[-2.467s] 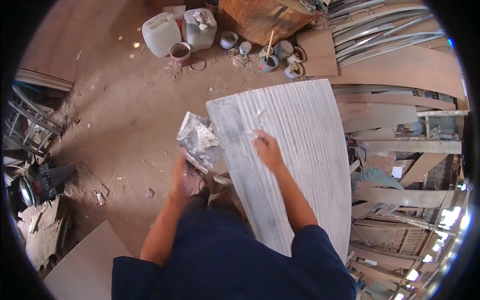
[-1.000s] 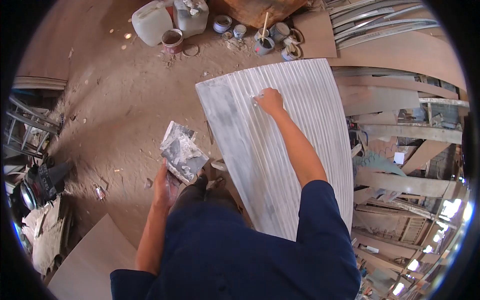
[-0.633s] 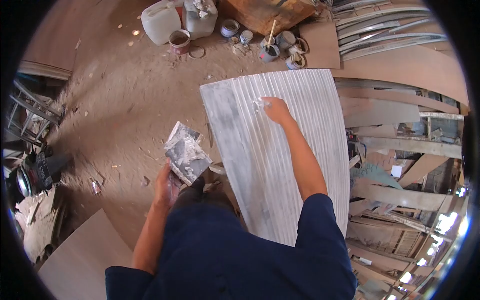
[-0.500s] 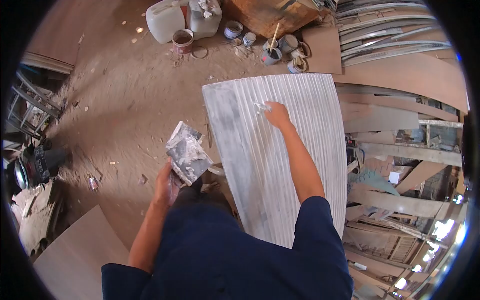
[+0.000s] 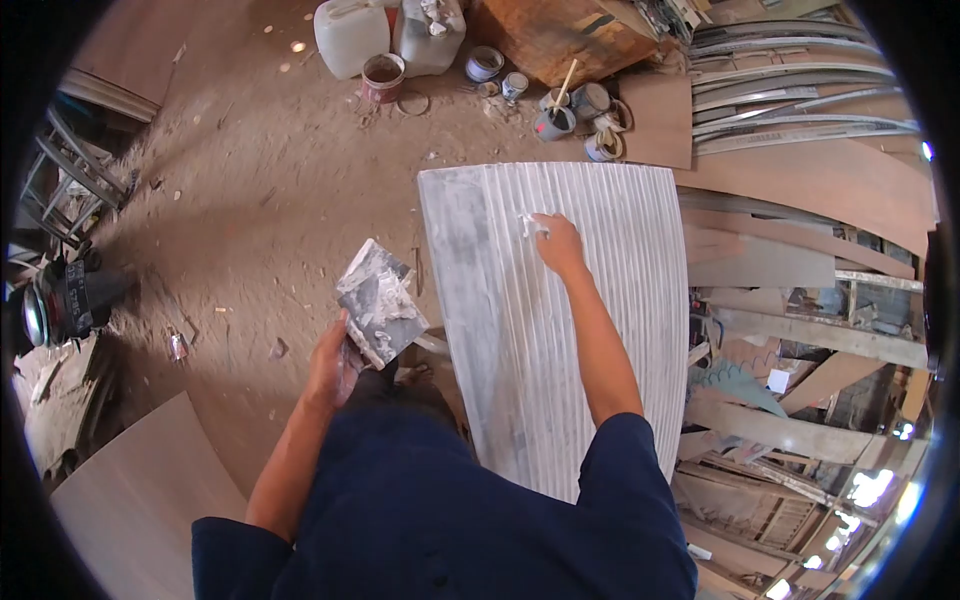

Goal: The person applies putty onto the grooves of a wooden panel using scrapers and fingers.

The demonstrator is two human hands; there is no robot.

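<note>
My left hand is closed on the lower edge of a grey, squarish putty board smeared with thick white putty. The board tilts in front of my legs, left of a large ribbed panel. White and grey, the panel has long parallel grooves and a smoother, patchy grey strip down its left side. Over the panel's upper part, my right hand is closed, with its fingertips on a small white-smeared piece at the ribs. That piece is too small to identify.
Beyond the panel stand plastic jugs, paint cans and a grey pot with a stick in it. Stacked curved strips and boards lie on the right. A metal frame and a flat sheet are at left.
The view has shifted slightly, so the panel and cans appear a little lower and further right. My right hand stays at the upper ribs; my left still holds the putty board.
</note>
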